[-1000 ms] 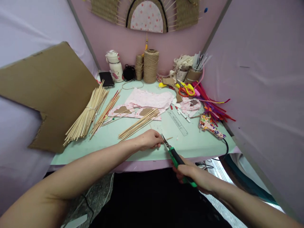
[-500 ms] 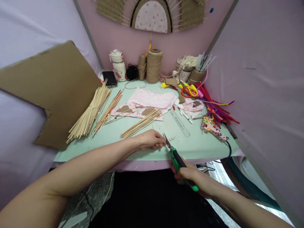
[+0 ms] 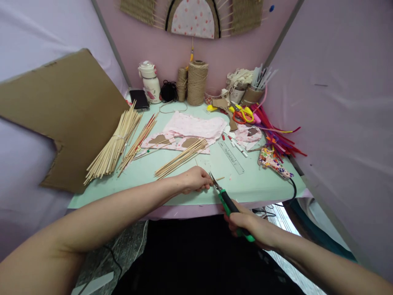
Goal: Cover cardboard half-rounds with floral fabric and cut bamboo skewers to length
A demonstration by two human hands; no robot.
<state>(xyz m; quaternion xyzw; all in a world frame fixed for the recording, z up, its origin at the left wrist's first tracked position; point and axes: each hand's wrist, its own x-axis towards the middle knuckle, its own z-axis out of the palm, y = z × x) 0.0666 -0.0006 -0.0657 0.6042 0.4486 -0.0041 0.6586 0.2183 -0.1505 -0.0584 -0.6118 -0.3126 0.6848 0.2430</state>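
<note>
My left hand (image 3: 195, 180) is closed around a thin wooden stick (image 3: 219, 179) near the front edge of the mint-green table (image 3: 258, 186). Only the stick's short tip shows past the fingers. My right hand (image 3: 245, 225) grips green-handled cutters (image 3: 225, 200) whose small jaws sit around the stick right beside my left fingertips. A loose fan of bamboo skewers (image 3: 181, 157) lies just behind my left hand.
A big skewer bundle (image 3: 113, 145) and cardboard sheet (image 3: 61, 110) lie left. Pink fabric (image 3: 199, 127), a ruler (image 3: 231, 157), pens, scissors (image 3: 242, 114), pipe cleaners (image 3: 276, 137) and a glue gun (image 3: 273, 162) lie right. Twine spools (image 3: 196, 82), a bottle (image 3: 149, 82) and a phone (image 3: 139, 98) stand behind.
Both hands keep their grip and place; only the camera view shifts slightly. The cutter jaws stay at the stick by my left fingertips.
</note>
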